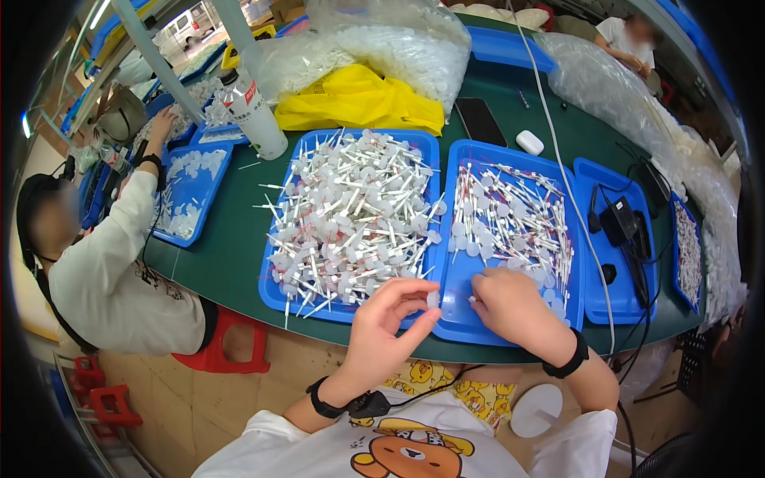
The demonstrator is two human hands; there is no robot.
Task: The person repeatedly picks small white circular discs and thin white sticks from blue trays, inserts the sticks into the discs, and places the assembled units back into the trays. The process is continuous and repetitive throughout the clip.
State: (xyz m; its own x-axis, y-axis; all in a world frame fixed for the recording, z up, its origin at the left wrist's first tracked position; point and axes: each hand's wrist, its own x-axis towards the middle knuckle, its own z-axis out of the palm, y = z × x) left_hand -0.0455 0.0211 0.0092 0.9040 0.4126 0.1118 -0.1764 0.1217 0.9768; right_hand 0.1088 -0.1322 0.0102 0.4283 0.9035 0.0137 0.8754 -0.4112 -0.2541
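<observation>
My left hand (384, 325) is raised over the front corner between two blue trays, its fingers and thumb closed around a small translucent white disc (433, 299). My right hand (514, 309) is curled low over the front of the right-hand blue tray (457, 280). What its fingertips grip is mostly hidden; a small whitish bit shows beside them. Thin white sticks with translucent discs and some red parts (522, 211) lie behind that hand. The left-hand blue tray (280, 301) is heaped with many similar stick-and-disc pieces (351, 215), some poking over its rim.
Behind the trays lie a yellow bag (362, 99), a clear bag of white parts (398, 56), a phone (480, 121) and a white case (530, 143). A bottle (259, 119) stands left. A cable (550, 119) crosses the right tray's edge. Another person (111, 263) works at left.
</observation>
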